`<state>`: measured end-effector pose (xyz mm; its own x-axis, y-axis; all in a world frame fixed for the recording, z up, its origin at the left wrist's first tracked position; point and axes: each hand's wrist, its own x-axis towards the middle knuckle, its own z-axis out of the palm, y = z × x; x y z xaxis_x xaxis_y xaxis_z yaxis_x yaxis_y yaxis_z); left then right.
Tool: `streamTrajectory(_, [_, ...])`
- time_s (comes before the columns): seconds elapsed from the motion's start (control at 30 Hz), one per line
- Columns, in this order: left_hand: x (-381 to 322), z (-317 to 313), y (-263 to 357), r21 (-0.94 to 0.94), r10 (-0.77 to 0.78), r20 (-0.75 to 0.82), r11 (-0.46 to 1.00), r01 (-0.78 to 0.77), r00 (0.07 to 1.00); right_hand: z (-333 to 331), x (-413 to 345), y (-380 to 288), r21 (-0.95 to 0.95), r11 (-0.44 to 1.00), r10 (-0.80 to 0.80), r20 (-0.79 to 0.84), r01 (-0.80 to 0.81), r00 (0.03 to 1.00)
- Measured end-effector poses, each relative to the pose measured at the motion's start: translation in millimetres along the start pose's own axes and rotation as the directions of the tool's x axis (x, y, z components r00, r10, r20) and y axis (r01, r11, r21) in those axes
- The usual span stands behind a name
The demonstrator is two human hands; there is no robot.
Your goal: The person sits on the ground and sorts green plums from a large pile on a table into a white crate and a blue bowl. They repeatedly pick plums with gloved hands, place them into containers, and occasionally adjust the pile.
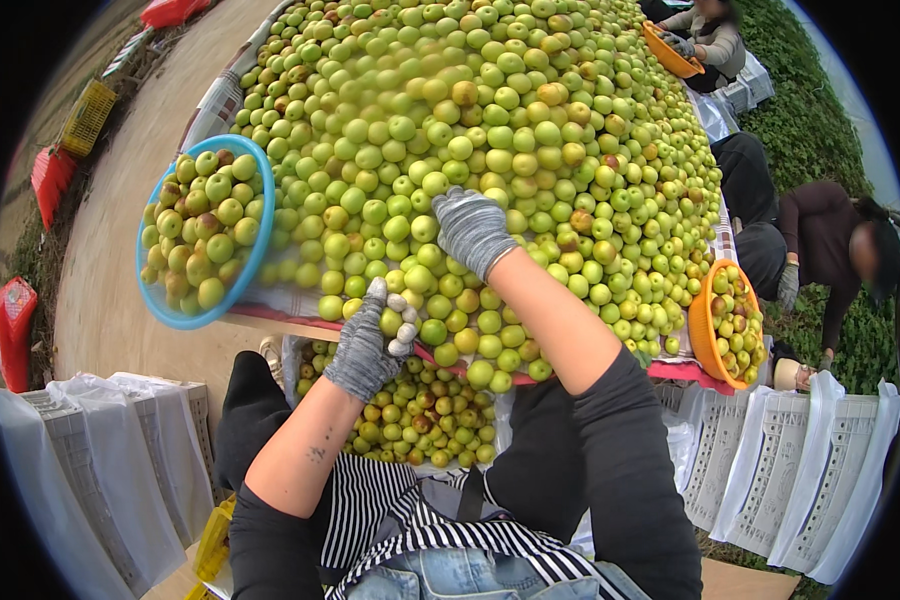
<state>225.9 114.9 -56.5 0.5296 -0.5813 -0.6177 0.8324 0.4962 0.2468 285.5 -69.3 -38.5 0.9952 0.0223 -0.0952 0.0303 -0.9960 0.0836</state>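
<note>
A broad heap of green jujubes (525, 157), some with brown patches, covers the cloth-lined table in front of me. My left hand (366, 351), in a grey knit glove, is turned palm up at the table's near edge, its fingers curled around a green jujube (391, 322). My right hand (474, 231), gloved alike, reaches onto the heap with its back towards me. Its curled fingertips touch the fruit there; whether they grip one is hidden. Below the table edge, between my knees, stands a plastic-lined container of browner jujubes (424, 416), partly behind my left hand.
A blue basket (268, 217) of jujubes stands at the table's left corner, an orange basket (705, 330) at the right. Grey crates with plastic liners (131, 427) (765, 442) flank me. Two other people work on the right, one near another orange basket (671, 52).
</note>
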Motion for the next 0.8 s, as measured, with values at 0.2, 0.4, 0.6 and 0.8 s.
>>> streamTrajectory(0.2, [3.5,4.1,-10.9,-0.004,-0.007,0.11,1.0,0.008,0.994,-23.0,-58.5,7.9,0.574,0.808,-0.026,-0.194,0.135,0.981])
streamTrajectory(0.4, [3.6,0.4,-12.2,0.034,-0.079,0.409,0.997,0.071,0.909,-14.2,-66.6,38.4,0.706,0.708,0.216,-0.187,-0.022,0.958])
streamTrajectory(0.6, [7.2,-0.6,-15.8,0.071,-0.07,0.308,0.996,0.051,0.949,6.4,-23.2,85.7,0.375,0.768,0.589,-0.099,-0.518,0.802])
streamTrajectory(0.8, [11.5,-1.7,-10.7,-0.081,-0.12,0.319,0.985,0.154,0.94,6.0,-25.0,95.1,0.401,0.754,0.6,-0.101,-0.52,0.793])
